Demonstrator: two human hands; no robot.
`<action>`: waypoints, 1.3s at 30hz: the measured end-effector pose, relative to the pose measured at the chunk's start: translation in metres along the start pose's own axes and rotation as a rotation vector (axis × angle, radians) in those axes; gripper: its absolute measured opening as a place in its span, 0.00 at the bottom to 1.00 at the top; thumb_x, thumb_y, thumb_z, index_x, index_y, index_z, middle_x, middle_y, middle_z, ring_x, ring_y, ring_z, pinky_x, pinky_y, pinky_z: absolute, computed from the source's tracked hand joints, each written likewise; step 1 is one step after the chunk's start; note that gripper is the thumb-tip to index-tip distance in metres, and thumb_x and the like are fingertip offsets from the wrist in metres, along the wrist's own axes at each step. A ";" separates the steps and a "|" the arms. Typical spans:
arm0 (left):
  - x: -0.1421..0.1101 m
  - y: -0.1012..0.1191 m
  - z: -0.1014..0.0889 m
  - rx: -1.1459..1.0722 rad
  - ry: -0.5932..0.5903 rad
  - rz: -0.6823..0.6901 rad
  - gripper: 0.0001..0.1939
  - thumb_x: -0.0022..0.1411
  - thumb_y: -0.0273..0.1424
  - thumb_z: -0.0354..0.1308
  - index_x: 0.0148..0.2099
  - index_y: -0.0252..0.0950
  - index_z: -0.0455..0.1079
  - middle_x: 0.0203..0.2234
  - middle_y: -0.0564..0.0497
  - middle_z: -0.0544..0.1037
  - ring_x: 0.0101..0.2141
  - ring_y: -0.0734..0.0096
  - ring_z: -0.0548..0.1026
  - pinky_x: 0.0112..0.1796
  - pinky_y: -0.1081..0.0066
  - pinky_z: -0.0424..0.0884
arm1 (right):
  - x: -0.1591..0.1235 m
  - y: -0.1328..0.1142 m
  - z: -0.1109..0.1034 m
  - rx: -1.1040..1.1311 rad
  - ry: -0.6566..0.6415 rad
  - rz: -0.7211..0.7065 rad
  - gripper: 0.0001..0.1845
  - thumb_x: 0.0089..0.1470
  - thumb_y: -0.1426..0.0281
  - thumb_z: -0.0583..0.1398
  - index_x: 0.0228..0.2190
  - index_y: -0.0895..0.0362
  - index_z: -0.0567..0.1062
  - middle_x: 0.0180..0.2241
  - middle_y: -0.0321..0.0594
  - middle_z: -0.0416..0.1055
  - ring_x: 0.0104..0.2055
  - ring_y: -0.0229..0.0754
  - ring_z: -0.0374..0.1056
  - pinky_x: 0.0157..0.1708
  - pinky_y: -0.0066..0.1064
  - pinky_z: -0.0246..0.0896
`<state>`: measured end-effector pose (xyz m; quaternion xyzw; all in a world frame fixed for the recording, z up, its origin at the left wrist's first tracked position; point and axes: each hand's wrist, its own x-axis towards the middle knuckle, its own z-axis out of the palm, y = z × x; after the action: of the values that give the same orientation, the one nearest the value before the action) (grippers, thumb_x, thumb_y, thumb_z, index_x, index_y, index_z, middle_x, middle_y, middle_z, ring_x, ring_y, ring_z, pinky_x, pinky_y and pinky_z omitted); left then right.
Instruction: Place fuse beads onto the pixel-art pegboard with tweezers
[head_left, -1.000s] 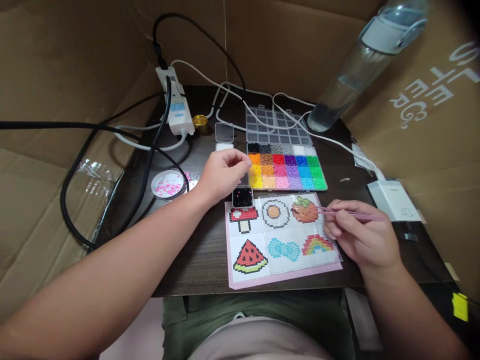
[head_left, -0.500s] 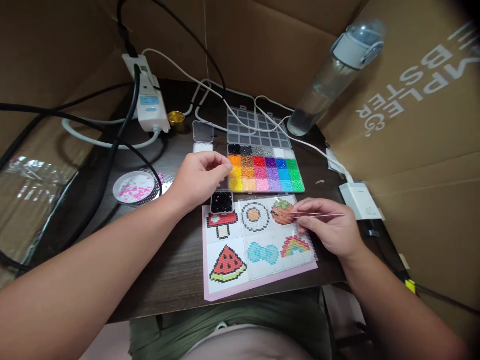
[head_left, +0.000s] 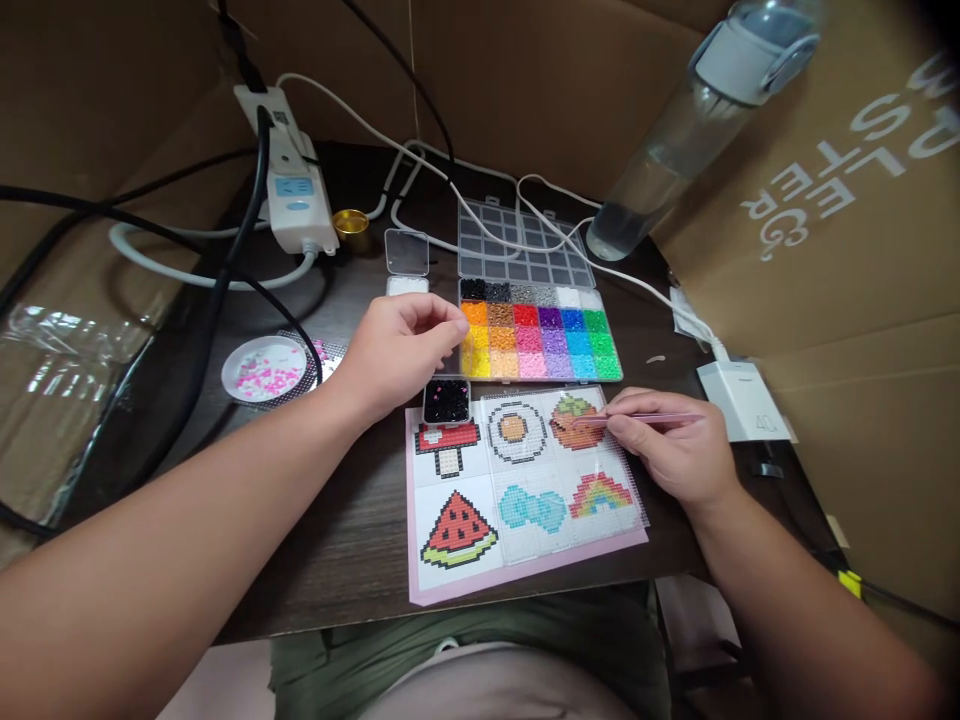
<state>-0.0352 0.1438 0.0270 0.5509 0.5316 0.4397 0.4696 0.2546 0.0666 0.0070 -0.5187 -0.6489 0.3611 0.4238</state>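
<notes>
My right hand (head_left: 671, 440) grips pink tweezers (head_left: 652, 418), whose tips reach over the orange fruit picture (head_left: 576, 425) on the pattern sheet. A clear pegboard (head_left: 529, 540) lies over part of the pattern sheet (head_left: 437, 578), which shows a mushroom, a watermelon slice, an egg, a blue bow and a rainbow. My left hand (head_left: 405, 350) hovers at the left edge of the bead box (head_left: 536, 345), thumb and forefinger pinched together; anything between them is hidden. Just below it stands a small box of black beads (head_left: 448, 402) with a few pink ones on top.
A white dish of pink beads (head_left: 264, 370) sits at the left, near cables and a power strip (head_left: 296, 190). A gold cup (head_left: 351, 225) stands behind. A water bottle (head_left: 697, 130) and a white charger (head_left: 742, 400) are at the right. Cardboard walls (head_left: 525, 90) surround the table.
The view has shifted slightly. The tweezers have turned a little in my right hand, and their tips stay over the orange fruit picture. My left hand holds its pose.
</notes>
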 end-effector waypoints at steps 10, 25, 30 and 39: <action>-0.001 -0.001 0.000 0.004 -0.016 0.013 0.03 0.55 0.28 0.63 0.29 0.34 0.74 0.23 0.52 0.75 0.22 0.79 0.69 0.24 0.76 0.67 | -0.005 0.012 0.000 0.202 0.052 0.061 0.06 0.53 0.68 0.69 0.36 0.54 0.83 0.27 0.38 0.76 0.20 0.35 0.63 0.20 0.31 0.58; -0.002 0.000 0.000 -0.008 0.004 0.006 0.03 0.54 0.26 0.63 0.28 0.35 0.75 0.23 0.52 0.75 0.22 0.78 0.70 0.25 0.75 0.67 | -0.002 0.009 0.002 0.257 0.057 0.113 0.09 0.51 0.67 0.70 0.36 0.54 0.83 0.20 0.35 0.73 0.18 0.36 0.63 0.20 0.31 0.59; -0.002 0.000 0.000 -0.005 0.004 0.014 0.03 0.54 0.27 0.63 0.28 0.35 0.75 0.23 0.52 0.75 0.22 0.79 0.69 0.24 0.76 0.67 | -0.002 0.009 0.001 0.271 0.068 0.121 0.10 0.50 0.65 0.71 0.35 0.54 0.83 0.20 0.36 0.74 0.18 0.36 0.63 0.19 0.31 0.60; -0.002 0.001 0.000 -0.003 0.005 0.004 0.03 0.53 0.28 0.63 0.28 0.35 0.75 0.22 0.52 0.75 0.21 0.79 0.69 0.23 0.77 0.66 | -0.002 0.006 0.002 0.308 0.055 0.122 0.08 0.51 0.65 0.70 0.35 0.54 0.84 0.21 0.37 0.76 0.18 0.36 0.64 0.20 0.33 0.61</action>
<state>-0.0355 0.1422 0.0277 0.5503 0.5309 0.4428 0.4682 0.2553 0.0661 0.0006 -0.4956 -0.5414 0.4670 0.4932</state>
